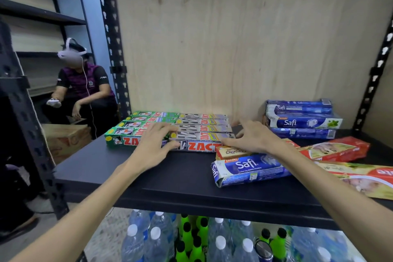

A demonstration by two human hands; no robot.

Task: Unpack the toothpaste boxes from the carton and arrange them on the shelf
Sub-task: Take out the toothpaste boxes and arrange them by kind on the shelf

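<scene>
On the black shelf (170, 178) lie two rows of Zact toothpaste boxes: green ones (136, 125) on the left, grey ones (204, 128) on the right. My left hand (156, 144) rests on the front boxes where the two rows meet, thumb against the front face of the front grey box (200, 145). My right hand (253, 136) touches the right end of the grey row with spread fingers. A blue Safi box (248, 169) lies loose under my right wrist, with a tan box (231, 152) behind it. Three Safi boxes (302, 119) are stacked at the back right.
Red and yellow toothpaste boxes (338, 149) lie loose at the shelf's right. Water bottles (148, 238) and green bottles (191, 238) stand on the level below. A person wearing a headset (83, 87) sits at the left, beside a cardboard carton (66, 138). Black shelf uprights (112, 38) flank the plywood back.
</scene>
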